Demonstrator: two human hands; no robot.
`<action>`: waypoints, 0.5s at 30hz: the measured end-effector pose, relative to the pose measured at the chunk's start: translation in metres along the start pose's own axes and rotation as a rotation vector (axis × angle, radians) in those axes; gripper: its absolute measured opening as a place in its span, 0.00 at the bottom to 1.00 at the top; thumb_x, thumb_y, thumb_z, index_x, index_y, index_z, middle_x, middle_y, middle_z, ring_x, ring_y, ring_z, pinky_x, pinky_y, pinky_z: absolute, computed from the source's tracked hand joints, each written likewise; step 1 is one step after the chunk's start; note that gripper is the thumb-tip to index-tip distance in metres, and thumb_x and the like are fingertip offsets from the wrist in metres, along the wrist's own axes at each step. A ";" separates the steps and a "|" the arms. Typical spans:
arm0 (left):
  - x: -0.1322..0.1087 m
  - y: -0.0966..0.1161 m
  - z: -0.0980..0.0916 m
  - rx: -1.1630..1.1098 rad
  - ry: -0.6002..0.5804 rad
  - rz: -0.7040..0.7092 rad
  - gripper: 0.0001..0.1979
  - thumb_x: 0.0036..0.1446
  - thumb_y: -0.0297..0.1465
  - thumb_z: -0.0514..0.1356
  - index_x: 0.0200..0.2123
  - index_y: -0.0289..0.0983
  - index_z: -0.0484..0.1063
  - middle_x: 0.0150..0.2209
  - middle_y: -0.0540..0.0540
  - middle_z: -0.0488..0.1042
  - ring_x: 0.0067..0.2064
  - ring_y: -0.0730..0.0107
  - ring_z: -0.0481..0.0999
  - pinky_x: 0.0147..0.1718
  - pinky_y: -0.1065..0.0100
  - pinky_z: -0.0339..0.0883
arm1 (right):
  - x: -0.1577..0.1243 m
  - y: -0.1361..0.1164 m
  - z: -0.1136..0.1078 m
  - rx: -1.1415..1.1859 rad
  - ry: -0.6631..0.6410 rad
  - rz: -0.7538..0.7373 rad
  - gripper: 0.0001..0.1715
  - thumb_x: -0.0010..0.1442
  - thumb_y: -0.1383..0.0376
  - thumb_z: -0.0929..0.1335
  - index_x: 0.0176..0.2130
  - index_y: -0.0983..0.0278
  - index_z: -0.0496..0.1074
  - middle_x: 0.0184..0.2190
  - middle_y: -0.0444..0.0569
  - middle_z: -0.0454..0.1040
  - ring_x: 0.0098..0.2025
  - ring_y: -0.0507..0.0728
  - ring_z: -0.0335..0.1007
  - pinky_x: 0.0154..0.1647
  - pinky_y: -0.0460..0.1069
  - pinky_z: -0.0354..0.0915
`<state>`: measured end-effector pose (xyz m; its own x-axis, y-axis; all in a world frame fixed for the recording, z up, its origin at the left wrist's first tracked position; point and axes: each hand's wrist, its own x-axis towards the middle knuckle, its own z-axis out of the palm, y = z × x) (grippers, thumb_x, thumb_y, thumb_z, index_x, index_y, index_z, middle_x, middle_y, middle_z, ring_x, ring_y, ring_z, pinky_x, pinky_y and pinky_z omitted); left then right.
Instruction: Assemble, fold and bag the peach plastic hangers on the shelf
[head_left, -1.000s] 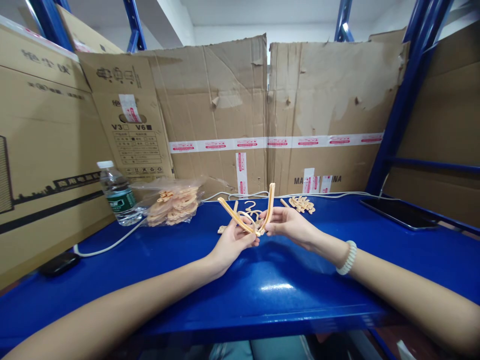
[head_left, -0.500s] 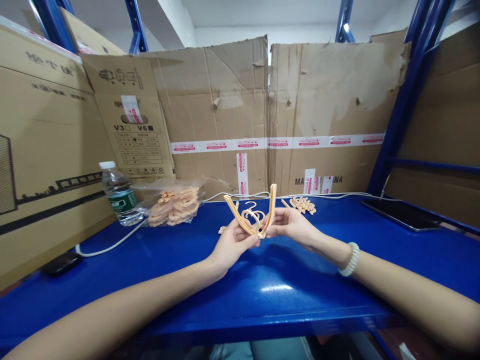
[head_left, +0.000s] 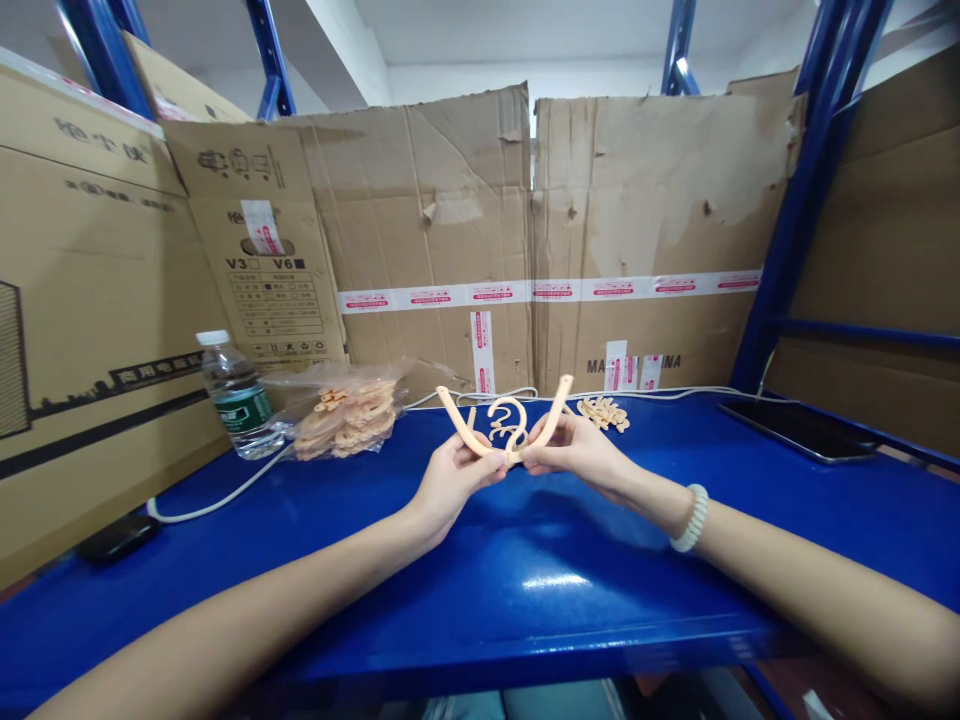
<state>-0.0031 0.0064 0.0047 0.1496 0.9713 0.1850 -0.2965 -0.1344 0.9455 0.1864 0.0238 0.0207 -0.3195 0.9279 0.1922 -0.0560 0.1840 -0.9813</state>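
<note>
A peach-coloured plastic hanger with a curved hook is held up over the blue table, its two arms spread in a wide V. My left hand pinches the left arm near the centre joint. Close beside it, my right hand grips the right arm near the same joint. The hook stands up between the hands. Some peach pieces lie on the table behind the hanger, partly hidden by it. A small pile of peach hook pieces sits just beyond my right hand.
At the back left are a clear bag of peach parts and a water bottle. A black object lies at the left, a phone at the right. A white cable runs along the back before cardboard panels.
The hanger's arms have spread wider and it has turned, so its hook now shows upright between them. Both hands have tilted with it and still hold it. The camera view has shifted slightly.
</note>
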 end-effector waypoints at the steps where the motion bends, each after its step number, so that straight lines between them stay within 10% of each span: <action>1: 0.003 0.003 -0.003 -0.023 0.016 -0.009 0.18 0.40 0.27 0.72 0.32 0.34 0.67 0.28 0.48 0.76 0.30 0.72 0.76 0.35 0.71 0.73 | 0.002 -0.004 -0.007 0.003 -0.015 0.018 0.19 0.38 0.65 0.78 0.30 0.66 0.71 0.26 0.45 0.76 0.30 0.52 0.75 0.34 0.48 0.73; 10: 0.038 0.037 -0.041 -0.079 0.068 -0.019 0.06 0.47 0.19 0.66 0.28 0.31 0.72 0.28 0.46 0.75 0.32 0.74 0.76 0.35 0.75 0.73 | 0.018 -0.037 -0.080 -0.491 -0.139 -0.137 0.17 0.44 0.57 0.75 0.31 0.67 0.76 0.25 0.47 0.76 0.27 0.52 0.71 0.27 0.46 0.66; 15: 0.047 0.049 -0.067 0.339 -0.233 -0.085 0.08 0.44 0.26 0.69 0.29 0.34 0.73 0.27 0.48 0.75 0.31 0.72 0.75 0.33 0.73 0.71 | 0.019 -0.037 -0.089 -0.931 -0.205 -0.261 0.12 0.45 0.58 0.74 0.28 0.65 0.78 0.29 0.49 0.78 0.32 0.55 0.71 0.33 0.48 0.64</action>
<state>-0.0736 0.0586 0.0420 0.3808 0.9167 0.1210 0.0473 -0.1501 0.9875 0.2664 0.0638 0.0618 -0.5655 0.7641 0.3106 0.5907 0.6380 -0.4941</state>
